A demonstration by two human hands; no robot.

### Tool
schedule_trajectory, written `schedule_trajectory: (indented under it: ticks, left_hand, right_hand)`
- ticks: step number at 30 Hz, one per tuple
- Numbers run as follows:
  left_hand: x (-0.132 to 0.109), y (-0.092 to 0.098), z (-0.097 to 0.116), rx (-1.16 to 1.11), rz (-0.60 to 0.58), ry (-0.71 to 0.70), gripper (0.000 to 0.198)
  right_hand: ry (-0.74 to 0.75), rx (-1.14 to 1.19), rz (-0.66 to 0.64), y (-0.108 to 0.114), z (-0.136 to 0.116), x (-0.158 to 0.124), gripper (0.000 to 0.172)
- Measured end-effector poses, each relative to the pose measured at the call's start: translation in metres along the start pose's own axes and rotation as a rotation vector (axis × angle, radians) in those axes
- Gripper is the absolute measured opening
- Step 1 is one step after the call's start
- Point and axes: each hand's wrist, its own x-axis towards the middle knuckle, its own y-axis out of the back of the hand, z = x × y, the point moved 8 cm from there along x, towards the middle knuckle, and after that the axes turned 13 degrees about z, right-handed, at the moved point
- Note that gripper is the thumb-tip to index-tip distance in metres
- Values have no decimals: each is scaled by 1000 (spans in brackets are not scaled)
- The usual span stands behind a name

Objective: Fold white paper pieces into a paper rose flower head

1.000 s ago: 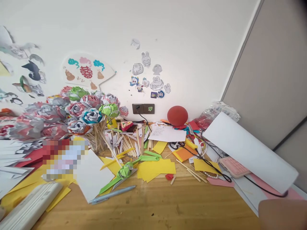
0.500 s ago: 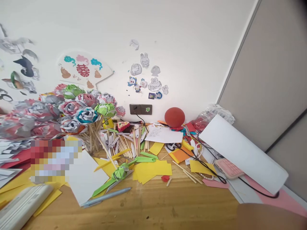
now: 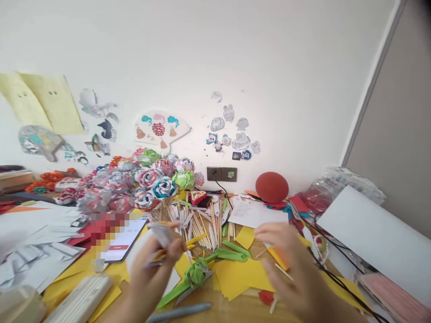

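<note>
My left hand is raised over the wooden desk, its fingers closed on a small folded piece of white paper; the hand is smeared by motion. My right hand hovers with spread fingers above the yellow paper sheets and holds nothing. Between the hands lies a green folded paper flower with a long stem. Behind them a bunch of paper roses on wooden sticks stands upright.
Loose wooden sticks and paper strips litter the middle. A red ball, a wall socket and a written note are at the back. A big white sheet, black cables and a pink device lie right. A phone lies left.
Both hands have come up into view from below; the left now holds a white paper piece. The camera has tilted up and turned left, showing more wall.
</note>
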Motion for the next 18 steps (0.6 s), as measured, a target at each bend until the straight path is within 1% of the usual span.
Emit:
schedule_trajectory:
  ticks: [2, 3, 4, 5, 6, 7, 8, 9, 11, 12, 13, 16, 18]
  left_hand:
    - [-2, -26, -16, 20, -102, -11, 23]
    - [-7, -35, -26, 38, -138, -4, 23]
    - [-12, -39, -36, 61, -146, 2, 22]
    - [-17, -42, -45, 77, -157, 8, 22]
    - [-23, -44, -55, 100, -184, 7, 20]
    - [-26, -44, -61, 116, -206, -29, 19]
    - [-27, -40, -67, 143, -195, -65, 18]
    - [-25, -35, -74, 183, -185, -96, 17]
    - [-18, -25, -85, 255, -147, -183, 18]
    - [-13, -20, -92, 298, -124, -193, 17]
    - [-7, -14, -98, 342, -99, -190, 16]
    - [4, -4, -114, 464, -51, -168, 15]
    - [6, -1, -119, 517, -42, -171, 18]
  right_hand:
    - [91, -4, -187, -43, -5, -10, 30]
    - [163, -17, -261, -66, -7, -17, 32]
    - [229, -55, -317, -89, -8, -24, 29]
    - [309, -77, -365, -112, -10, -30, 29]
    - [361, -100, -392, -132, -9, -35, 33]
    - [414, -104, -395, -149, -10, -37, 36]
    - [450, -102, -399, -165, -10, -38, 37]
    - [483, -98, -381, -177, -10, -36, 33]
    - [538, -108, -365, -197, -11, -30, 20]
    - [567, -104, -357, -203, -13, -26, 13]
    - [599, -92, -346, -207, -16, -23, 10]
    - [653, -12, -295, -207, -27, -10, 14]
    - [590, 59, -252, -200, -30, 3, 16]
